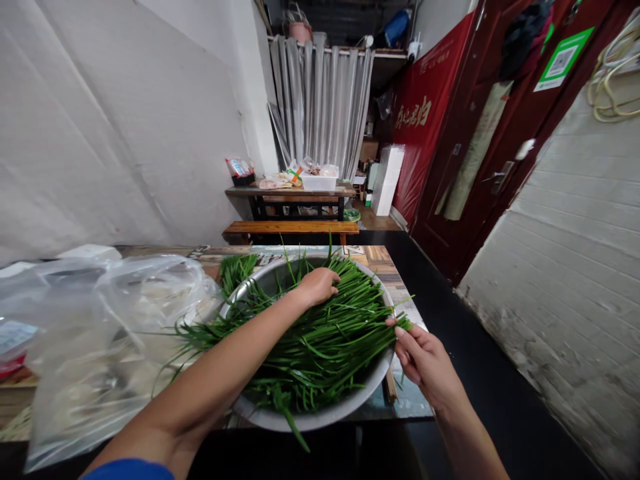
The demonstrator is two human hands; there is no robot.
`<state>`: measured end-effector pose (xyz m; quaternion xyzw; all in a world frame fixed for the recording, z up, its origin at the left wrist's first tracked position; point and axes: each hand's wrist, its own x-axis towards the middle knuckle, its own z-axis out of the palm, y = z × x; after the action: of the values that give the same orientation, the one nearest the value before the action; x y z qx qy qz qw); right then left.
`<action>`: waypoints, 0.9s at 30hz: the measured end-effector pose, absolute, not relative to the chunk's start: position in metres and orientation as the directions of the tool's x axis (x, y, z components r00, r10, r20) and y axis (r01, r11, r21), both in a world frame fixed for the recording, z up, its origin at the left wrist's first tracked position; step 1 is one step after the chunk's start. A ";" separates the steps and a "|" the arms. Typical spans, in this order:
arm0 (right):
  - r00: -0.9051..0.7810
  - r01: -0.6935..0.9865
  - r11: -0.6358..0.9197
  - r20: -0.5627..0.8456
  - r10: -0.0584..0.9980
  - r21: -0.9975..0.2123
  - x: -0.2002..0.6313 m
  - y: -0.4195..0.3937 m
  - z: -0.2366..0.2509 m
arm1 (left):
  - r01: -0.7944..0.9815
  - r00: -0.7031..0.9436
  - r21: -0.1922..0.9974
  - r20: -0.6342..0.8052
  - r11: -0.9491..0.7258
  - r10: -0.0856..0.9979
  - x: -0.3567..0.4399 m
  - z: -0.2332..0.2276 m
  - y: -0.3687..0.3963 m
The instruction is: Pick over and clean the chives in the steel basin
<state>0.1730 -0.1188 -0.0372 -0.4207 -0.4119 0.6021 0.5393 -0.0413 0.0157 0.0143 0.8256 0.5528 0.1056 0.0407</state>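
Blue left sleeve (129, 469), bare fingers (329, 275)

Flat indoor light. Highlights on bag (83, 377) and basin (320, 419); deep shadow below worktop (379, 258). Edges stretched, wide-angle.

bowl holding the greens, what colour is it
The bowl is silvery grey, seen best in the head view.

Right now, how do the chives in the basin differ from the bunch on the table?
The basin chives form a large heap spilling over the rim; the table bunch is far smaller. The right hand pinches some basin chives; neither hand touches the table bunch. Both are green and slender.
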 end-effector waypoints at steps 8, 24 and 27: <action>-0.063 -0.320 -0.100 -0.084 0.994 -0.942 0.172 -0.118 -0.035 | 0.876 0.450 0.129 0.127 -0.465 0.884 -0.043 0.001 0.017; -0.068 -0.319 -0.110 -0.093 0.993 -0.941 0.171 -0.119 -0.037 | 0.862 0.420 0.227 0.179 -0.453 0.890 -0.033 -0.004 0.022; -0.074 -0.325 -0.099 -0.079 0.994 -0.941 0.170 -0.119 -0.038 | 0.869 0.420 0.206 0.175 -0.450 0.891 -0.029 -0.003 0.025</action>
<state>0.1700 -0.1190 -0.0376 -0.4166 -0.4015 0.6132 0.5378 -0.0289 0.0247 -0.0028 0.8415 0.5229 0.1297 0.0417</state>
